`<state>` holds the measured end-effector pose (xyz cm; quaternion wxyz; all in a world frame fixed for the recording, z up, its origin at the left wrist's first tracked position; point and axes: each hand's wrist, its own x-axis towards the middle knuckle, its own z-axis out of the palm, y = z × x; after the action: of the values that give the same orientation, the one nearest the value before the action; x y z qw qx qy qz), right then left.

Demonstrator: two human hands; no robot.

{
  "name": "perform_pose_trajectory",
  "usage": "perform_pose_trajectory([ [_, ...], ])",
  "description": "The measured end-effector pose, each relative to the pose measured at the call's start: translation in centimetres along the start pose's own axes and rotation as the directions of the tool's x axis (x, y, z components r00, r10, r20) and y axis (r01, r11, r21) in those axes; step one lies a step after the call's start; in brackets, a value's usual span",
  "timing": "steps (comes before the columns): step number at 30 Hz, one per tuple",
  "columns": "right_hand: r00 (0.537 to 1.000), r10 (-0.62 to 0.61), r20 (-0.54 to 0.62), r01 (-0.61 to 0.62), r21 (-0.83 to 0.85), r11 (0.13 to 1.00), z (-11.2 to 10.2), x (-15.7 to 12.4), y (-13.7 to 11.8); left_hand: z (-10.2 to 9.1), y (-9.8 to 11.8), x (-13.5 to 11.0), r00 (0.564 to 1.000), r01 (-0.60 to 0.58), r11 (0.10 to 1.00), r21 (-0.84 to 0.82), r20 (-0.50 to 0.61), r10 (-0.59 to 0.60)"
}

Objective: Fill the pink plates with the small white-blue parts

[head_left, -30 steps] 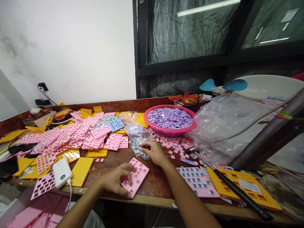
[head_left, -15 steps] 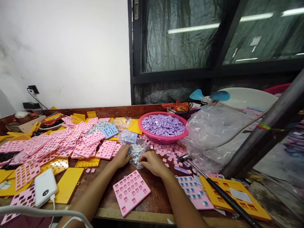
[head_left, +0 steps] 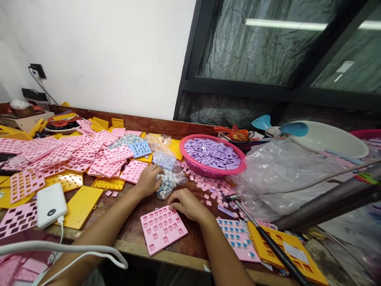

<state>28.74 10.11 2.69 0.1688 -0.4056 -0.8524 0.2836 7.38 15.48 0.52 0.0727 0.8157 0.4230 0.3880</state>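
Left hand (head_left: 149,179): it is at the left side of the bag, with the fingers curved and their tips at the plastic; I cannot tell whether they grip it.
Right hand (head_left: 187,205): it is bent low, thumb and fingers narrow together, just at the far right corner of the pink board; whether a small piece is between the tips, I cannot tell.
Pink board (head_left: 159,229): it lies flat on the table (head_left: 129,226), near the front edge and between the two forearms, its square recesses facing up.
Bag (head_left: 170,183): clear plastic, with blue and white pieces inside; it lies beyond the pink board.
Basket (head_left: 243,164): pink, behind the bag and to the right, heaped with purple pieces (head_left: 212,153).
Pink pieces (head_left: 205,182): they are scattered in front of the basket.
Filled board (head_left: 238,241): pink with rows of blue pieces, to the right of the right forearm.
Hammer (head_left: 275,245): its head is near the pink pieces, and its black handle crosses over a yellow case (head_left: 311,267).
Board pile (head_left: 64,150): many pink grids, overlapping, on the left of the table.
Blue board (head_left: 139,149): it is at the right end of this pile.
White device (head_left: 51,206): at the left front, with a cable (head_left: 62,229) plugged in, beside a yellow panel (head_left: 83,208).
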Motion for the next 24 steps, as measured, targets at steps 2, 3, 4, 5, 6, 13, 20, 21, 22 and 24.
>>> perform_pose_trajectory([
  [2, 1.000, -0.002, 0.021, 0.002, 0.026, 1.000, -0.2, 0.0, 0.1, 0.2, 0.4, -0.4, 0.975, -0.069, 0.997, -0.031, 0.208, 0.074],
  [3, 0.999, -0.001, 0.035, 0.000, 0.041, 0.999, -0.3, 0.0, 0.1, 0.3, 0.5, -0.5, 0.953, -0.100, 0.994, -0.042, 0.284, 0.108],
  [4, 0.999, 0.003, 0.050, -0.006, 0.054, 0.999, -0.3, 0.0, 0.0, 0.5, 0.5, -0.7, 0.934, -0.124, 0.991, -0.043, 0.332, 0.131],
  [5, 0.998, 0.010, 0.066, -0.014, 0.059, 0.998, -0.4, 0.1, -0.1, 0.6, 0.5, -0.8, 0.922, -0.140, 0.989, -0.038, 0.360, 0.144],
  [6, 0.996, 0.018, 0.083, -0.022, 0.055, 0.998, -0.5, 0.1, -0.2, 0.7, 0.4, -0.8, 0.915, -0.147, 0.989, -0.034, 0.375, 0.148],
  [13, 0.999, -0.018, 0.036, 0.024, -0.180, 0.983, 0.2, -0.4, -0.5, 0.4, 0.1, -0.4, 0.885, -0.100, 0.994, 0.033, 0.459, 0.074],
  [20, 0.996, -0.085, -0.008, 0.080, -0.234, 0.969, 1.2, -0.4, 0.8, 0.4, -1.3, -0.2, 0.916, -0.016, 0.999, -0.040, 0.399, 0.030],
  [21, 0.997, -0.081, -0.006, 0.077, -0.241, 0.967, 1.2, -0.3, 0.9, 0.3, -1.5, -0.1, 0.925, -0.005, 0.998, -0.060, 0.379, 0.027],
  [22, 0.997, -0.075, -0.003, 0.072, -0.251, 0.965, 1.2, -0.1, 1.0, 0.3, -1.7, 0.0, 0.933, 0.006, 0.997, -0.081, 0.358, 0.023],
  [24, 0.999, -0.054, -0.004, 0.051, -0.277, 0.959, 1.1, 0.4, 0.9, 0.3, -1.9, 0.1, 0.949, 0.027, 0.992, -0.122, 0.316, 0.013],
])
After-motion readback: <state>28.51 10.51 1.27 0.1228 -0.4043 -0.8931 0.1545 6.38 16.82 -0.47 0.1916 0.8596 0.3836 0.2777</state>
